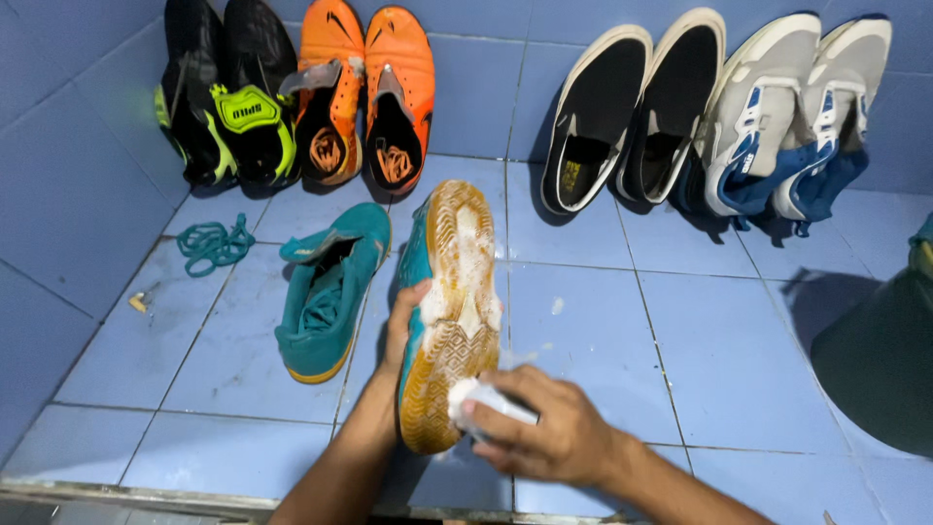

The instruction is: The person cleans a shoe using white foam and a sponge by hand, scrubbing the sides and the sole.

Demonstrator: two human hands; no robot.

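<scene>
Blue tiled floor (603, 331): left hand (400, 321) grips soapy teal shoe (449, 311), right hand (544, 433) clamps brush (486, 401), shoe pairs (680, 107) behind.

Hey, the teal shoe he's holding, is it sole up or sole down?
Sole up. The teal shoe is turned over, its tan, soapy sole facing the camera; the left hand grips its side, the right hand presses a white brush on it.

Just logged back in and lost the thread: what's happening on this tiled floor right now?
A person is scrubbing a teal shoe turned sole-up, its tan sole covered in white lather. The left hand steadies it by the side, while the right hand presses a white brush against the heel end. Its mate sits beside it, near loose teal laces. Other pairs lean against the blue wall.
</scene>
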